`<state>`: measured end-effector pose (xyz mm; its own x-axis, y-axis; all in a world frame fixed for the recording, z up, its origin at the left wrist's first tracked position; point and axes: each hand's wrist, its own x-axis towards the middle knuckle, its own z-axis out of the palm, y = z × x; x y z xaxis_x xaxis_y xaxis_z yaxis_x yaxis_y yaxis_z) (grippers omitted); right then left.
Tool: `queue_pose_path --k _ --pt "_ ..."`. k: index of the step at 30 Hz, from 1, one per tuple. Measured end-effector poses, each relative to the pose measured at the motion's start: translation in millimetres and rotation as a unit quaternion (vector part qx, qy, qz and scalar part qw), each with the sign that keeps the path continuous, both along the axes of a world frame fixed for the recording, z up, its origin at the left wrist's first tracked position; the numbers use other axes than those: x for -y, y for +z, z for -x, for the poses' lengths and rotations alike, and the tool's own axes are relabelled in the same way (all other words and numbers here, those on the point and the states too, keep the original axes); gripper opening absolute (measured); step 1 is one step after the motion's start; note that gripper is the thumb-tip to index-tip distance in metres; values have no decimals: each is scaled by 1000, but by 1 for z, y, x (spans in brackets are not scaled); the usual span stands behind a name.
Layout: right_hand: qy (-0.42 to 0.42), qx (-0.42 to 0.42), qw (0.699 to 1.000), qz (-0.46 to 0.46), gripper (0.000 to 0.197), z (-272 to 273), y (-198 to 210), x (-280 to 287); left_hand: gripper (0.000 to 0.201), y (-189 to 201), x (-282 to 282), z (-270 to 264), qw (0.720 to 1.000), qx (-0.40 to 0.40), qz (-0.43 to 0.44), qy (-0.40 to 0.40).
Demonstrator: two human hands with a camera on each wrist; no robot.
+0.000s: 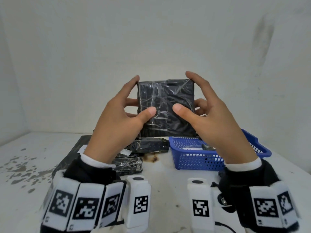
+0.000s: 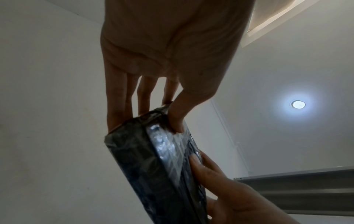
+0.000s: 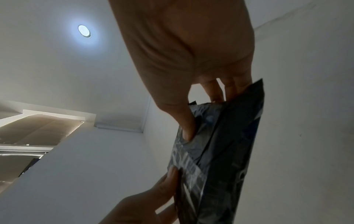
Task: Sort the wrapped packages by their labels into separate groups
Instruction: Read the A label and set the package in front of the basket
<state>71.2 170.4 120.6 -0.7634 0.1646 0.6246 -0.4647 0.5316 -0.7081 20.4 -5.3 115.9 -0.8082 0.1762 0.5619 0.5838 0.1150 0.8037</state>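
Head view: held package [image 1: 165,106], square and flat, wrapped in black plastic under shiny clear tape that crosses in pale creased streaks; no label visible on the near face. Raised upright above the table [image 1: 168,172], clear of everything on it, its near face toward the camera. Gripped on its left edge by the left hand [image 1: 117,121], thumb pressed on the near face, fingers curled round behind, index fingertip at the top left corner. Gripped likewise on its right edge by the right hand [image 1: 213,121], thumb on the near face, fingers behind, index finger reaching the top right corner. Left wrist view: same package [image 2: 153,166] seen edge-on, fairly thick, tape glinting along the side, the left thumb [image 2: 177,118] pinching against the fingers behind. Right wrist view: package [image 3: 220,151] again edge-on, a loose flap of wrap sticking up past the fingers of the right hand [image 3: 191,60]. Below, right of centre on the table, a blue basket [image 1: 198,159] with perforated walls, holding at least one dark wrapped item with a white label strip, mostly hidden behind the right wrist. Left of the basket, more black packages [image 1: 149,145] in a loose pile, one with a white label partly visible, lying on a flat dark sheet [image 1: 74,148].
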Motion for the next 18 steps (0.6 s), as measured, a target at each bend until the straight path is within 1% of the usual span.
queue_pose_path --k 3,7,10,14,18 --pt "-4 1 1000 2 65 -1 1 -1 67 0 -1 0 1000 -7 3 7" --pt "-20 -8 1000 -2 54 0 -1 2 56 -1 -4 1 1000 -13 4 26" --pt "-17 -9 1000 13 47 0 -1 4 45 -2 -5 2 999 -18 -16 38" --pt "-27 -14 999 19 35 0 0 3 37 -2 -6 2 999 -12 -36 37" --pt "-45 -21 999 6 33 -1 1 1 33 -2 -6 3 999 -7 -38 32"
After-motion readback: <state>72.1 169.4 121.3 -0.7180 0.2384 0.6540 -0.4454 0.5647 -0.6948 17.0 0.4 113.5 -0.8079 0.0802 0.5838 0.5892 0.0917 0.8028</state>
